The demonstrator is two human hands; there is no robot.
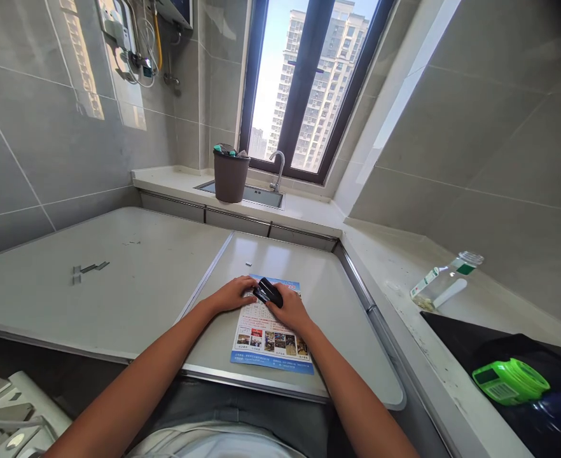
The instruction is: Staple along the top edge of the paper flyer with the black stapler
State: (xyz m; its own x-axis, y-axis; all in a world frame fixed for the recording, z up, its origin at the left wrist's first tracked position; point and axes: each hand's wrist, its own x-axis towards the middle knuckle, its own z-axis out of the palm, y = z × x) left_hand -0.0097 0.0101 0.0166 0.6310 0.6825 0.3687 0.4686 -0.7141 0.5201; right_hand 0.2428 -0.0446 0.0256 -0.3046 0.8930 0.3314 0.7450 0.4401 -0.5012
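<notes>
A small black stapler [268, 291] is held over a printed flyer [271, 324] on the white table. My right hand [287, 306] is closed around the stapler's right end. At its other end, the fingertips and thumb of my left hand [233, 294] pinch the stapler's tip. The flyer, with blue borders, red text and a row of small photos, lies flat beneath both hands, which cover part of it. Just beyond it lies a short piece of staple strip [249, 263]. More staple strips [94, 266] rest on the table's left half.
The folding table [156, 305] has a seam between its halves. Behind it, a brown bin [231, 177] stands by the sink [261, 196] and faucet [277, 170]. On the right counter are a clear jar [445, 283] and a green container [512, 381] on black material.
</notes>
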